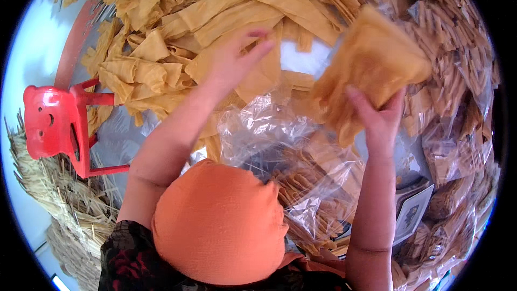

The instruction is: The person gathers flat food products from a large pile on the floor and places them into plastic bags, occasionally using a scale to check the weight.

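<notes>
My right hand [380, 124] grips a thick bundle of tan, wrinkled sheets [371, 64] by its near edge, thumb on top. The bundle is raised and slightly blurred; the sheets look like dried tofu skin. My left hand [237, 56] is held over a pile of similar long, folded sheets [215, 19], with thumb and fingers apart and nothing visible between them. Below and between my arms lies a crinkled clear plastic bag [264, 129]. Nearer to me, more brown folded strips [301, 183] show under clear plastic.
A red plastic stool [51, 121] lies on its side at the left, beside bundles of pale thin sticks [59, 183]. Plastic-wrapped brown strips [452, 37] are heaped along the right. A framed panel [413, 214] leans by my right forearm. A rounded orange cloth [218, 226] fills the lower middle.
</notes>
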`<act>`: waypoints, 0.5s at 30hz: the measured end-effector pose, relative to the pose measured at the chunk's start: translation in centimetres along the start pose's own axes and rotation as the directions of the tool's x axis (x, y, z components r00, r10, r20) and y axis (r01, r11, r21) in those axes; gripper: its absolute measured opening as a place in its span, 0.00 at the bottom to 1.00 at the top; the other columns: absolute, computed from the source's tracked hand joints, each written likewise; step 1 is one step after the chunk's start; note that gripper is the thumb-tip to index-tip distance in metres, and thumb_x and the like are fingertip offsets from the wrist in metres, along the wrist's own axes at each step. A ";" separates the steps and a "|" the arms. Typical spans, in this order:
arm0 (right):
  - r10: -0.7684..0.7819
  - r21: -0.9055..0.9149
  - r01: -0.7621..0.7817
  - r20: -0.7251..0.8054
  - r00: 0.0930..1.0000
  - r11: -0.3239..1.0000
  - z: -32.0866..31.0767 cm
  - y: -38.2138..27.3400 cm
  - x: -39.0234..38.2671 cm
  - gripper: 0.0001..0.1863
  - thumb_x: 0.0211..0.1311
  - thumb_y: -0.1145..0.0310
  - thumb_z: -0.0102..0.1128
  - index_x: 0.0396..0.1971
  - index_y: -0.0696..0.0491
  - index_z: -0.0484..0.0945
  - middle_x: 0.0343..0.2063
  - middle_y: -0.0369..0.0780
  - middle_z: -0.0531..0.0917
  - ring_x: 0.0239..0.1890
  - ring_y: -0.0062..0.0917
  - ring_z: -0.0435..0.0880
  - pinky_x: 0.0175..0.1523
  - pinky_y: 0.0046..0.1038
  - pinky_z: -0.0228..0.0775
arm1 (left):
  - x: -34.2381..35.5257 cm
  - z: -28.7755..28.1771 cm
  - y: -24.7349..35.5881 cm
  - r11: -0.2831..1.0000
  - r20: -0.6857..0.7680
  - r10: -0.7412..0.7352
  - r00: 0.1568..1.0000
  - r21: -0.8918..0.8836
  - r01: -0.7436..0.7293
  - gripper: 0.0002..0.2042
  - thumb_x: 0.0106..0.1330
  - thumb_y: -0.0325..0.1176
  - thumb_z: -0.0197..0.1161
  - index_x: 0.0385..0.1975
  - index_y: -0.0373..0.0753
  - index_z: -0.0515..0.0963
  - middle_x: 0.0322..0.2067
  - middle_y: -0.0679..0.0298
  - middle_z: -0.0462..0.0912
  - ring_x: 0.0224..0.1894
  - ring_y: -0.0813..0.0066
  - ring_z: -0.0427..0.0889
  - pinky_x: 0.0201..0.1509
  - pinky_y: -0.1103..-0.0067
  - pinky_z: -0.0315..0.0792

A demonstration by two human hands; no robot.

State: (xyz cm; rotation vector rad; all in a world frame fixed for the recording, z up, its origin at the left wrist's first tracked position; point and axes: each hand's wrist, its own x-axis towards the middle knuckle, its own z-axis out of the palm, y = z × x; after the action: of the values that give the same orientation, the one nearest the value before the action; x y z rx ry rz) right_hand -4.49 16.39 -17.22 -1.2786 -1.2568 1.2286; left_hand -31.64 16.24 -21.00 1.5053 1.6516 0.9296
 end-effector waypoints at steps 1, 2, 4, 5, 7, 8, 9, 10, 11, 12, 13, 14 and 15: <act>-0.001 -0.004 0.001 -0.009 1.000 1.000 -0.6 -0.2 0.4 0.38 0.49 0.78 0.70 0.60 0.55 0.60 0.53 0.38 0.73 0.54 0.25 0.73 0.59 0.30 0.65 | -0.2 -1.3 -2.5 0.942 -0.020 0.097 0.995 0.324 -0.086 0.24 0.63 0.39 0.61 0.59 0.43 0.68 0.53 0.57 0.75 0.53 0.63 0.75 0.60 0.72 0.68; -0.045 0.015 0.047 -0.101 0.994 0.999 -1.2 -0.6 0.8 0.37 0.49 0.78 0.70 0.60 0.55 0.61 0.53 0.38 0.73 0.54 0.24 0.73 0.59 0.29 0.65 | -1.0 -2.3 -5.2 0.774 -0.016 0.193 0.981 0.617 -0.142 0.26 0.60 0.38 0.63 0.59 0.44 0.68 0.54 0.53 0.74 0.53 0.59 0.76 0.59 0.72 0.68; -0.085 0.031 0.093 -0.196 0.977 0.995 -1.9 -0.9 1.1 0.36 0.50 0.78 0.70 0.59 0.55 0.61 0.52 0.38 0.73 0.54 0.24 0.73 0.59 0.28 0.65 | -3.1 -3.0 -8.1 0.623 0.010 0.075 0.997 0.780 -0.055 0.29 0.58 0.38 0.64 0.62 0.45 0.66 0.56 0.52 0.72 0.55 0.56 0.74 0.60 0.69 0.67; -0.106 0.063 0.122 -0.219 0.970 0.991 -2.1 -0.9 1.2 0.35 0.51 0.77 0.69 0.59 0.55 0.62 0.52 0.38 0.73 0.54 0.24 0.73 0.59 0.28 0.64 | -3.5 -3.1 -8.0 0.431 0.009 -0.044 0.999 0.902 0.011 0.32 0.57 0.37 0.64 0.64 0.47 0.63 0.58 0.50 0.69 0.57 0.52 0.72 0.61 0.66 0.66; -0.126 0.091 0.153 -0.246 0.961 0.984 -2.4 -0.7 1.3 0.34 0.52 0.77 0.69 0.58 0.55 0.62 0.52 0.38 0.73 0.54 0.24 0.72 0.59 0.27 0.64 | -3.1 -3.8 -7.7 0.642 0.023 -0.163 0.986 0.761 0.088 0.33 0.57 0.37 0.63 0.65 0.47 0.62 0.58 0.51 0.69 0.58 0.53 0.71 0.61 0.66 0.65; -0.148 0.053 0.164 -0.229 0.962 0.985 -2.5 -0.3 1.1 0.33 0.53 0.77 0.68 0.58 0.56 0.62 0.52 0.38 0.73 0.54 0.23 0.72 0.59 0.27 0.63 | -3.0 -3.8 -6.9 0.799 0.072 -0.282 0.957 0.569 0.193 0.33 0.58 0.37 0.62 0.66 0.48 0.60 0.58 0.51 0.69 0.59 0.53 0.70 0.62 0.66 0.64; -0.172 0.012 0.179 -0.215 0.961 0.984 -2.7 -0.1 0.9 0.33 0.53 0.76 0.68 0.58 0.56 0.62 0.52 0.38 0.73 0.54 0.23 0.72 0.60 0.26 0.63 | -2.7 -3.5 -5.8 0.806 0.089 -0.278 0.956 0.563 0.182 0.33 0.58 0.37 0.62 0.66 0.48 0.60 0.58 0.51 0.69 0.59 0.53 0.70 0.62 0.66 0.64; -0.171 -0.002 0.175 -0.227 0.959 0.985 -2.8 -0.1 0.7 0.33 0.53 0.76 0.68 0.58 0.56 0.62 0.52 0.38 0.73 0.54 0.23 0.72 0.60 0.26 0.63 | -2.5 -3.0 -4.5 0.896 0.211 -0.338 0.917 0.371 0.245 0.33 0.59 0.37 0.62 0.66 0.47 0.60 0.59 0.52 0.69 0.60 0.55 0.69 0.62 0.67 0.64; -0.170 -0.031 0.167 -0.210 0.963 0.985 -2.5 -0.3 0.6 0.33 0.53 0.76 0.68 0.59 0.56 0.62 0.52 0.38 0.73 0.54 0.23 0.72 0.60 0.26 0.62 | -2.7 -2.9 -3.1 0.927 0.330 -0.372 0.868 0.175 0.331 0.32 0.61 0.38 0.61 0.67 0.47 0.59 0.59 0.53 0.70 0.61 0.57 0.69 0.62 0.67 0.64; -0.171 -0.063 0.161 -0.198 0.965 0.985 -2.3 -0.6 0.5 0.33 0.54 0.76 0.68 0.59 0.56 0.62 0.52 0.38 0.73 0.54 0.23 0.72 0.60 0.26 0.62 | -3.0 -2.6 -1.9 0.929 0.336 -0.367 0.867 0.173 0.326 0.32 0.61 0.38 0.61 0.67 0.47 0.59 0.59 0.53 0.70 0.61 0.57 0.69 0.62 0.67 0.64; -0.172 -0.069 0.161 -0.205 0.963 0.985 -2.3 -0.9 0.5 0.33 0.54 0.76 0.68 0.59 0.56 0.62 0.52 0.38 0.73 0.54 0.23 0.72 0.60 0.26 0.62 | -3.5 -2.1 -0.8 0.836 0.378 -0.481 0.791 -0.074 0.543 0.32 0.62 0.33 0.61 0.66 0.41 0.58 0.58 0.57 0.71 0.58 0.65 0.71 0.60 0.73 0.66; -0.162 -0.007 0.164 -0.215 0.963 0.986 -2.2 -1.3 0.5 0.34 0.52 0.77 0.69 0.58 0.56 0.63 0.51 0.38 0.74 0.53 0.23 0.73 0.59 0.26 0.63 | -3.9 -2.0 -0.4 0.750 0.415 -0.521 0.746 -0.194 0.632 0.32 0.62 0.31 0.60 0.66 0.38 0.58 0.57 0.59 0.72 0.57 0.69 0.72 0.59 0.75 0.67; -0.151 0.054 0.167 -0.225 0.963 0.985 -2.3 -1.5 0.6 0.34 0.50 0.77 0.71 0.57 0.55 0.64 0.50 0.37 0.75 0.52 0.23 0.74 0.58 0.26 0.65 | -4.2 -1.8 0.0 0.640 0.451 -0.558 0.697 -0.301 0.707 0.31 0.62 0.29 0.60 0.66 0.35 0.57 0.57 0.60 0.72 0.56 0.73 0.73 0.58 0.78 0.67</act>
State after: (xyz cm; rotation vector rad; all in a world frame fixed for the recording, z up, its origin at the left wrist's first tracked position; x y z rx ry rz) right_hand -2.33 17.08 -15.57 -1.2008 -1.1214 0.9806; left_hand -32.90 11.97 -20.00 0.6009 1.4267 0.5620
